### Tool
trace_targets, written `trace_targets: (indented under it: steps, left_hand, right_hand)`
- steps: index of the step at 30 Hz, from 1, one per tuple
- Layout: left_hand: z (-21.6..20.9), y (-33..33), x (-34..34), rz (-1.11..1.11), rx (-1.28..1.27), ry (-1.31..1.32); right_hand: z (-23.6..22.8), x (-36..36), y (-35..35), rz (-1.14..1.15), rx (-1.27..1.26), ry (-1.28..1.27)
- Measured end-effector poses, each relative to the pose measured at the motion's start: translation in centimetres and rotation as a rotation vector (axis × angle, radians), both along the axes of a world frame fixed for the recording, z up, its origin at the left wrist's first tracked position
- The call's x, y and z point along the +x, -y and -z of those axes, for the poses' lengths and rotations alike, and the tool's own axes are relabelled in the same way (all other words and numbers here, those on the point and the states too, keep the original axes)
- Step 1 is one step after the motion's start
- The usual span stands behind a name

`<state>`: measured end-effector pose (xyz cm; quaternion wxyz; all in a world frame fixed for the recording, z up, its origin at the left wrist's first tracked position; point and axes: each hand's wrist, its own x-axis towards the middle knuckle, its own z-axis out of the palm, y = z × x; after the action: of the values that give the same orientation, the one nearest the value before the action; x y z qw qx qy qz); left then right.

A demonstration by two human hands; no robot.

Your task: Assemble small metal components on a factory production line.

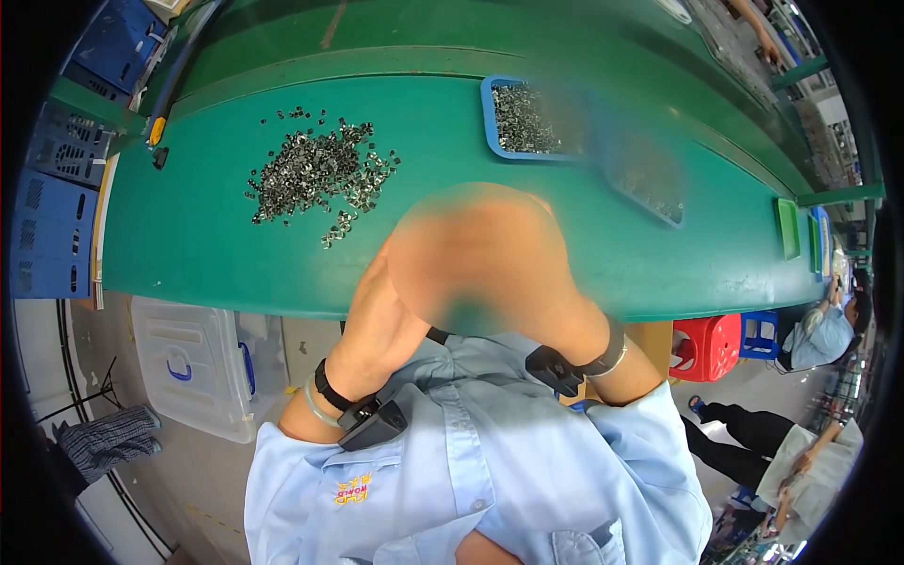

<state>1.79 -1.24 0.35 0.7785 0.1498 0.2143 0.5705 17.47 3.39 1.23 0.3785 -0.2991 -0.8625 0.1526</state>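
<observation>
My left hand (394, 299) and my right hand (551, 297) are raised close together over the front edge of the green work table (217, 273). A round blur covers the fingers of both, so whether they hold anything is hidden. Beyond my left hand lies a loose pile of small metal pieces (315, 174), dark and silvery. Past my right hand, toward the back, a blue tray (492, 132) is filled with similar small pieces. Beside it, partly smeared, a second blue tray (650, 209) also holds small pieces.
Green bins (788, 229) stand at the table's right end. Blue crates (52, 231) are stacked at the left. On the floor are a clear plastic box (188, 367) and a red stool (711, 347). Other people are seen at the far right.
</observation>
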Motion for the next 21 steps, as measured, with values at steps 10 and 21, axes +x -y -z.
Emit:
trace_targets:
  steps: [10,21]
  left_hand:
    - [0.6,0.0,-0.3,0.104,0.03,-0.359]
    - [0.4,-0.2,-0.8,0.1,0.025,-0.31]
  right_hand:
    - [-0.7,1.1,-0.1,0.039,-0.006,0.01]
    - [0.2,0.6,-0.3,0.001,-0.102,-0.068]
